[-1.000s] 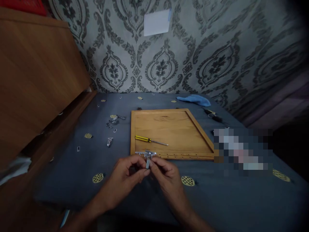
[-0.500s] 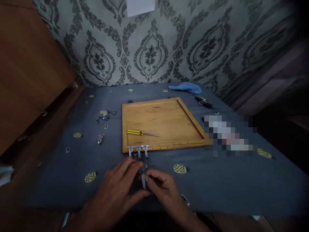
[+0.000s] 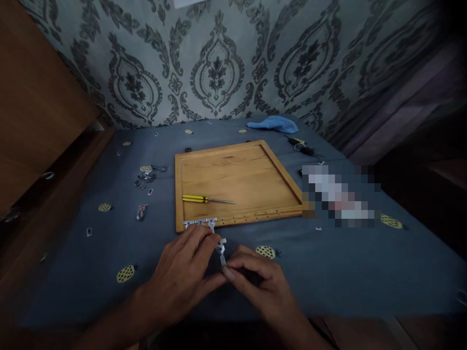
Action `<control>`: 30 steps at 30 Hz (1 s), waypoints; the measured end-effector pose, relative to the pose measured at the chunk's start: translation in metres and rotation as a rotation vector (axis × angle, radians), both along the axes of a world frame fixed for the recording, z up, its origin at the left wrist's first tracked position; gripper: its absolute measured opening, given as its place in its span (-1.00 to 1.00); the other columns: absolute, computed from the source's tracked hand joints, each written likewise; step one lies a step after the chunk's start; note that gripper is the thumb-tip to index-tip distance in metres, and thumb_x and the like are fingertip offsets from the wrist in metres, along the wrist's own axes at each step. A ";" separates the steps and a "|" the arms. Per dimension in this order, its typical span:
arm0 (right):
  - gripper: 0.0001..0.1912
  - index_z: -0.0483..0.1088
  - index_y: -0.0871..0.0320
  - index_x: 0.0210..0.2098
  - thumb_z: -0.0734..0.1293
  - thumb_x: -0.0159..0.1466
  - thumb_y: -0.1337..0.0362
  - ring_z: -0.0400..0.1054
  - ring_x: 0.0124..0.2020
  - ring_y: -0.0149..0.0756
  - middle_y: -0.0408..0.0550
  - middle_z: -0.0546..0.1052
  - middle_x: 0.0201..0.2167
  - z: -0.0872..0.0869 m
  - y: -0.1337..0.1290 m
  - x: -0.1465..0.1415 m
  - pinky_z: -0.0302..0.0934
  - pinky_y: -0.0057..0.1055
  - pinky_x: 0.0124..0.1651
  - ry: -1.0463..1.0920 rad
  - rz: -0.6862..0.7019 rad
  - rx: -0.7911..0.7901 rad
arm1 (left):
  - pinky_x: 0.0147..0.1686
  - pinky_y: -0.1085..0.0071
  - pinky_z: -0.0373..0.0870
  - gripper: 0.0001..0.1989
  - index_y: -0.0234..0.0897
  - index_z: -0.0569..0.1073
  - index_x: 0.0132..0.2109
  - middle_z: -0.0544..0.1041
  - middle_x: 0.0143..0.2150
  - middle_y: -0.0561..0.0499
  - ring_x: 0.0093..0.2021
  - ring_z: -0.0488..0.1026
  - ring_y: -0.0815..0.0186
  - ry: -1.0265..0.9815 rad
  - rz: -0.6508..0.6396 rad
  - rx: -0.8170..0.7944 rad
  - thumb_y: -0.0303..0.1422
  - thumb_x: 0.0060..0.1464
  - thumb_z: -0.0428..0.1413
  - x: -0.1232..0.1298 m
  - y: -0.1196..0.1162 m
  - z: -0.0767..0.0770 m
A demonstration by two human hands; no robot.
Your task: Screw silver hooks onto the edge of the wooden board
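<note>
Between my two hands is a small silver metal clip (image 3: 222, 248) with a flat crosspiece at its top and a narrow strip below. My right hand (image 3: 260, 277) pinches the lower end of that strip between thumb and finger. My left hand (image 3: 184, 267) curls round the clip's upper left side, its thumb reaching toward the right fingertips. Just beyond, similar metal clips (image 3: 211, 223) sit in a row on the near edge of a wooden panel (image 3: 233, 175); my left fingers partly hide them. A screwdriver (image 3: 197, 199) with a yellow and black handle lies on the panel.
Left of the panel lie a loose clip (image 3: 141, 212) and a small heap of metal pieces (image 3: 146, 177). A blue cloth (image 3: 273, 124), a black tool-like item (image 3: 301, 146) and a blurred-out object (image 3: 337, 197) are on the right. A patterned grey sheet (image 3: 328, 272) covers the surface.
The view has shifted slightly. The metal clip has turned so its crosspiece shows, and my right fingers have slid to its lower end. My left hand has come nearer the panel's edge.
</note>
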State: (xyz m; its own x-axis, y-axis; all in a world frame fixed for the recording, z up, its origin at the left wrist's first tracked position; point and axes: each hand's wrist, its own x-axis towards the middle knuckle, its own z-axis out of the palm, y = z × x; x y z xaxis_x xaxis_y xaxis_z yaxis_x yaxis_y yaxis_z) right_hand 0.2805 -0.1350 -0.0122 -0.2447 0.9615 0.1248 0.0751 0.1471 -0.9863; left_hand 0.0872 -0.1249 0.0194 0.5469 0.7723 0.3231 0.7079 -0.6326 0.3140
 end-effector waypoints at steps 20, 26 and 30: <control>-0.54 0.40 0.09 -0.52 0.40 0.23 -0.16 0.18 -0.68 -0.41 -0.24 0.33 -0.72 -0.017 0.053 0.009 0.07 -0.45 -0.57 -0.014 0.064 -0.412 | 0.14 0.04 0.37 -0.55 -0.20 0.41 0.05 0.50 0.05 -0.05 0.10 0.41 0.03 0.121 -0.009 -0.365 -0.11 0.15 0.34 0.004 0.066 -0.010; -0.57 0.39 0.08 -0.51 0.39 0.25 -0.12 0.15 -0.70 -0.43 -0.26 0.31 -0.72 -0.017 0.054 0.010 0.03 -0.46 -0.60 -0.008 0.079 -0.436 | 0.16 0.02 0.35 -0.59 -0.18 0.41 0.04 0.50 0.07 -0.06 0.12 0.40 0.03 0.107 -0.007 -0.356 -0.09 0.19 0.30 0.004 0.067 -0.016; -0.57 0.41 0.08 -0.50 0.41 0.23 -0.12 0.16 -0.70 -0.44 -0.23 0.36 -0.69 -0.020 0.053 0.011 -0.05 -0.49 -0.66 0.015 0.078 -0.467 | 0.16 0.02 0.35 -0.58 -0.20 0.43 0.04 0.50 0.09 -0.06 0.12 0.39 0.02 0.111 0.000 -0.363 -0.10 0.18 0.31 0.005 0.067 -0.017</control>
